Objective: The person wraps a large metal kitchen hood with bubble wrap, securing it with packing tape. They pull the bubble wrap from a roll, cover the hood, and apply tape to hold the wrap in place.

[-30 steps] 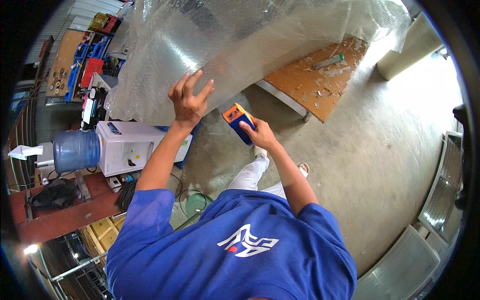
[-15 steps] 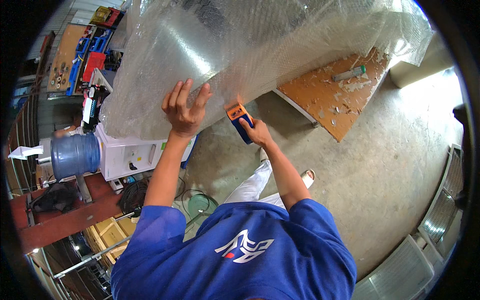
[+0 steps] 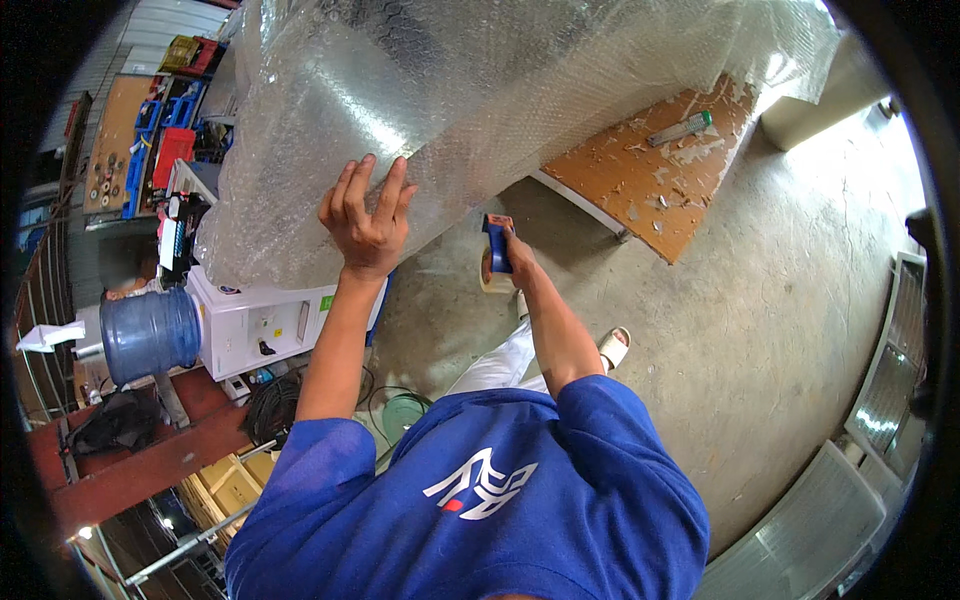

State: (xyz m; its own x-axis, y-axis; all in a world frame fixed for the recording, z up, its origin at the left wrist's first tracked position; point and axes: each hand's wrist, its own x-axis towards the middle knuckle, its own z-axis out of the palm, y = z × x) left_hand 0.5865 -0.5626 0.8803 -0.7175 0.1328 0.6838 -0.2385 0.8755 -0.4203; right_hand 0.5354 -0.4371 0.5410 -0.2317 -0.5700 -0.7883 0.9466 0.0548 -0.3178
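My left hand (image 3: 366, 222) lies on a large sheet of clear bubble wrap (image 3: 300, 190), its fingers stretched out and a little apart. The wrap drapes over a big object whose shape is mostly covered. In my right hand (image 3: 520, 258) is a tape dispenser (image 3: 497, 240) with a blue and orange body and a roll of tape showing at its lower side. The dispenser is held just off the near edge of the wrap, over the floor. Whether any tape still runs from it to the wrap, I cannot make out.
A worn wooden board (image 3: 640, 190) to the right carries torn scraps and a green-capped clear tube (image 3: 680, 129). On the left are a white water dispenser (image 3: 260, 325) with its blue bottle (image 3: 150, 335), and coiled black cable (image 3: 275, 408). Metal mesh panels (image 3: 810, 520) stand at the lower right.
My right hand has turned the dispenser and drawn it back slightly from the wrap's edge, so its tape roll now shows. My left hand stays on the wrap. The view has shifted a little.
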